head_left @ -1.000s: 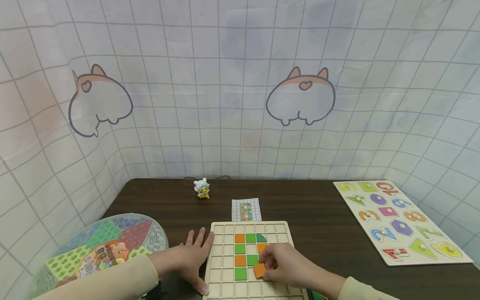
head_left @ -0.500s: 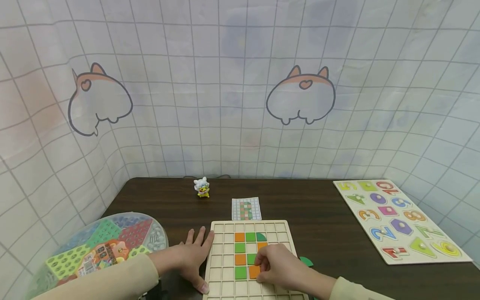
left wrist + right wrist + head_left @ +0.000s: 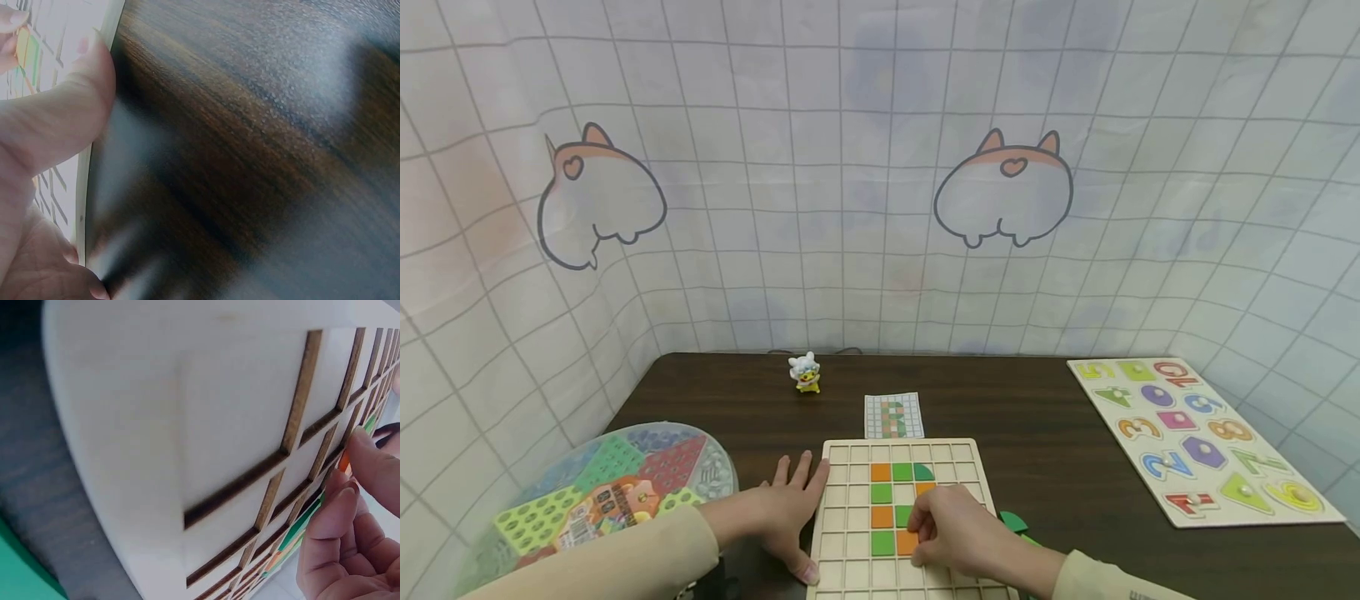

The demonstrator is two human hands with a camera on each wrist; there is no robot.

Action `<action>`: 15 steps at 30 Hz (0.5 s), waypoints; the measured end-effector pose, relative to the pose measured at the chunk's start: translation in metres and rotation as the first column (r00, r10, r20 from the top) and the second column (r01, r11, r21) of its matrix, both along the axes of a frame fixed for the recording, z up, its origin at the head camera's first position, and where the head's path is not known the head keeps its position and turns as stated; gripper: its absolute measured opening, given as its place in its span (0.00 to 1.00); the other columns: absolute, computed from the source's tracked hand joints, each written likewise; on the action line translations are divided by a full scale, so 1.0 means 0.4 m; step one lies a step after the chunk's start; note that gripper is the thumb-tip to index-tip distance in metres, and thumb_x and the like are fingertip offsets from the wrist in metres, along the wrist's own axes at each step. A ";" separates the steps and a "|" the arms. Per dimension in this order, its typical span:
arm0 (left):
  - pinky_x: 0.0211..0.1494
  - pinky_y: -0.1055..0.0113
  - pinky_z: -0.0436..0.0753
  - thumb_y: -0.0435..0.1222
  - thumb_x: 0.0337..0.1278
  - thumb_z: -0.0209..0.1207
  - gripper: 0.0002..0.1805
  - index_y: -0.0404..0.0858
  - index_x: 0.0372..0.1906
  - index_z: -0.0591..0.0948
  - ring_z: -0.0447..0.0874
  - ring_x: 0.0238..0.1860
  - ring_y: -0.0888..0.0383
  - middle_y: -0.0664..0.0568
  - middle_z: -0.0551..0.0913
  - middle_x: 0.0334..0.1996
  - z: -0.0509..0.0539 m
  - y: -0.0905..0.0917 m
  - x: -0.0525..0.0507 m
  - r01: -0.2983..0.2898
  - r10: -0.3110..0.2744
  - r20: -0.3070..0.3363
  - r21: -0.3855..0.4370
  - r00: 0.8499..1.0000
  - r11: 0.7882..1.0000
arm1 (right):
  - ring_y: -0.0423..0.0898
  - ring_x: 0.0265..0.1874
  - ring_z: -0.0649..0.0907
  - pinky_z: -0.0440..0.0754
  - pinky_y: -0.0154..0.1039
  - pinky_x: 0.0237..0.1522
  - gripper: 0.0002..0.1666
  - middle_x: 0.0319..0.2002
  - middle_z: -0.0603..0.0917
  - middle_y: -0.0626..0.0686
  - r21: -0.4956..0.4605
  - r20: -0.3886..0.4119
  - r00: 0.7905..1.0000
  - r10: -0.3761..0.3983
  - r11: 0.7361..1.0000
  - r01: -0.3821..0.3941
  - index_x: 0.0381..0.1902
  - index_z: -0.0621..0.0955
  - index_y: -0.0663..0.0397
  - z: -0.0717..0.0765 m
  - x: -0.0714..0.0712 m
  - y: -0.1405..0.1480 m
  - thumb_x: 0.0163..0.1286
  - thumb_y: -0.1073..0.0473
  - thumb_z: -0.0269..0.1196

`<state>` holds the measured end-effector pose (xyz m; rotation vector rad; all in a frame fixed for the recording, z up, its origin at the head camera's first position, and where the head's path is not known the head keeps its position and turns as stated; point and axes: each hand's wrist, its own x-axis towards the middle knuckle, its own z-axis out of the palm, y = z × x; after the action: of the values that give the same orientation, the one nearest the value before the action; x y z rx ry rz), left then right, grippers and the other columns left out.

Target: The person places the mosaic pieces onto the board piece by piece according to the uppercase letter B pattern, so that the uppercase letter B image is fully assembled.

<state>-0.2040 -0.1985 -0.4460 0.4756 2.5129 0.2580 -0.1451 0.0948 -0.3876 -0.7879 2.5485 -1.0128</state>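
Note:
A wooden grid board (image 3: 842,575) lies on the table with orange and green square tiles and a green quarter-round tile (image 3: 922,472) in its cells. My right hand (image 3: 958,533) holds an orange tile (image 3: 907,543) by thumb and fingers at a cell right of a green tile (image 3: 883,543); its fingers hide part of it. In the right wrist view, thumb and fingertips meet at the orange piece (image 3: 344,461). Spread along the board's left edge, my left hand (image 3: 782,517) rests with straight fingers, its thumb on the rim in the left wrist view (image 3: 81,206).
Behind the board lies a patterned card (image 3: 893,416), with a small figurine (image 3: 806,372) further left. A round game set (image 3: 617,492) is at left, a number puzzle board (image 3: 1202,442) at right. Green pieces (image 3: 1013,522) lie beside the board's right edge.
The orange tile has moved slightly left, from a tilted position to square with the cell beside the green tile, my right hand moving with it. My left hand has stayed in place.

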 end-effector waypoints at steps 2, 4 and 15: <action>0.71 0.27 0.59 0.75 0.18 0.74 0.85 0.50 0.84 0.39 0.32 0.82 0.30 0.39 0.34 0.84 0.003 0.001 0.001 -0.002 0.002 0.000 -0.003 1.000 1.000 | 0.32 0.23 0.77 0.78 0.30 0.30 0.10 0.24 0.84 0.43 -0.002 -0.004 1.000 0.004 1.000 -0.004 0.29 0.86 0.56 -0.001 0.000 0.002 0.53 0.66 0.78; 0.72 0.27 0.59 0.74 0.18 0.74 0.85 0.50 0.84 0.40 0.32 0.82 0.30 0.39 0.34 0.84 0.007 0.003 0.003 -0.005 0.005 0.001 -0.004 1.000 1.000 | 0.31 0.24 0.78 0.78 0.30 0.30 0.08 0.25 0.85 0.44 -0.007 -0.015 1.000 0.007 1.000 -0.007 0.29 0.87 0.56 -0.002 -0.001 0.002 0.56 0.65 0.78; 0.72 0.27 0.58 0.74 0.19 0.74 0.84 0.50 0.84 0.40 0.32 0.82 0.31 0.40 0.33 0.84 0.005 0.003 0.001 -0.010 0.011 0.006 -0.013 1.000 1.000 | 0.30 0.23 0.75 0.76 0.30 0.28 0.08 0.24 0.83 0.42 0.017 -0.070 0.997 0.013 1.000 -0.012 0.26 0.85 0.53 -0.009 -0.002 -0.004 0.59 0.65 0.76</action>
<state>-0.2034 -0.1972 -0.4439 0.4560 2.5098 0.2473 -0.1458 0.0933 -0.3912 -0.8482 2.6037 -0.9750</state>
